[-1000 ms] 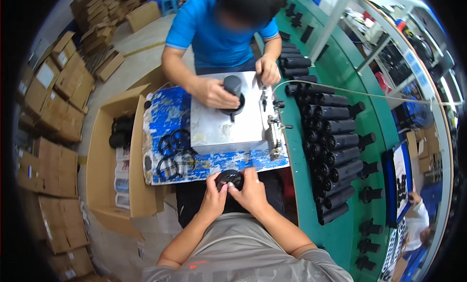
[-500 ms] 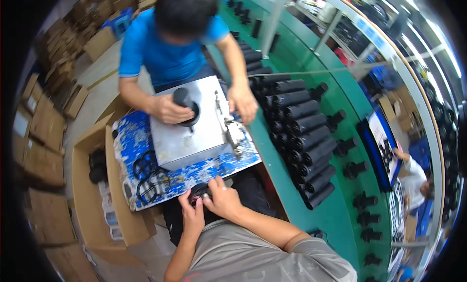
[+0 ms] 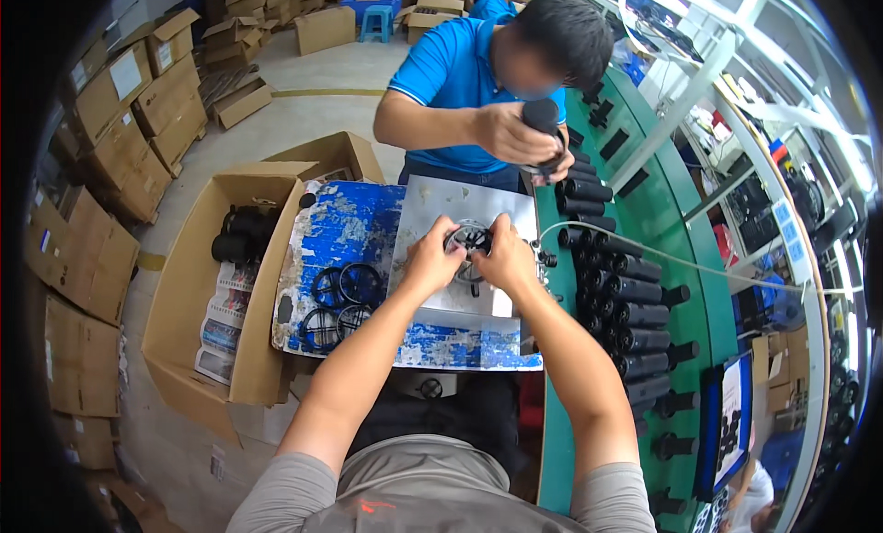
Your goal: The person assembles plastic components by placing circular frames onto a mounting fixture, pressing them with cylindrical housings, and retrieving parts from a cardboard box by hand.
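Both of my arms reach forward over a silver metal box (image 3: pixel 418 220). Between my left hand (image 3: pixel 436 257) and my right hand (image 3: pixel 506 257) is a black spoked ring (image 3: pixel 472 238), gripped at opposite sides by thumbs and fingers. It sits at the round opening on the box's top; whether it rests in it or hovers just above I cannot tell. More black spoked rings (image 3: pixel 361 283) lie to the left on the worn blue board. Across from me, a co-worker holds a black cylinder (image 3: pixel 541 117) up over the far right edge of the box.
An open cardboard carton (image 3: pixel 184 285) with black parts and printed paper stands left of the board (image 3: pixel 345 206). Many black cylinders (image 3: pixel 644 315) are stacked on the green bench (image 3: pixel 566 441) to the right. A thin pale hose (image 3: pixel 681 274) crosses above them.
My hands have moved forward from my lap to the box top with the ring. The co-worker has lifted the cylinder off the box. My view has also shifted.
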Motion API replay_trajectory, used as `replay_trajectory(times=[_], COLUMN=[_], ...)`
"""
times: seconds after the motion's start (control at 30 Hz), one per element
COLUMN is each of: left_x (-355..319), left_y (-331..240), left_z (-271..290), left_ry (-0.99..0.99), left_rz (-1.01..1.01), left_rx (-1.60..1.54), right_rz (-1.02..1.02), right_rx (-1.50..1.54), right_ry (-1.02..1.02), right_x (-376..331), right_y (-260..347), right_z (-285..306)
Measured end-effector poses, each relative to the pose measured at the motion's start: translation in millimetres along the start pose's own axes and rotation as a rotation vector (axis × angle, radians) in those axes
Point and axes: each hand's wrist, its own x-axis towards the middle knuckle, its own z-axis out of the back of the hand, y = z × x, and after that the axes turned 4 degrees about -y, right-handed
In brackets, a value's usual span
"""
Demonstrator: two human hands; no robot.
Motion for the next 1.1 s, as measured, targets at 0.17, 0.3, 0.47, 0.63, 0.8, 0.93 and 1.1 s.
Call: replay_trajectory(times=[0.17, 0.3, 0.47, 0.63, 0.8, 0.93, 1.1], left_x=[51.9, 52.0, 45.4, 40.9, 37.3, 34.0, 42.0], left_y=[19.4, 16.0, 13.8, 29.5, 15.0, 5.2, 0.9], left_z=[-13.1, -13.7, 1.1, 5.3, 7.8, 7.8, 8.0], left_ry=[-0.053, -0.079, -0.026, 0.025, 0.064, 0.108, 0.235], left_rz=[0.0, -0.002, -0.103, -0.41, -0.36, -0.282, -0.291], left_rx=[0.33, 0.562, 0.664, 0.484, 0.505, 0.561, 0.669], right_rz=[-0.121, -0.177, -0.383, -0.377, -0.348, -0.309, -0.29], right_rx=[-0.053, -0.07, 0.055, -0.014, -0.021, -0.076, -0.087], right_ry=[0.14, 0.25, 0.41, 0.375, 0.339, 0.334, 0.293], right_x=[60.1, 68.4, 68.2, 67.4, 67.7, 65.6, 62.5], right_y=[-33.3, -40.8, -30.1, -28.4, -29.0, -29.8, -27.3], right_z=[-42.0, -45.0, -32.8, -39.4, -39.1, -38.2, -39.0])
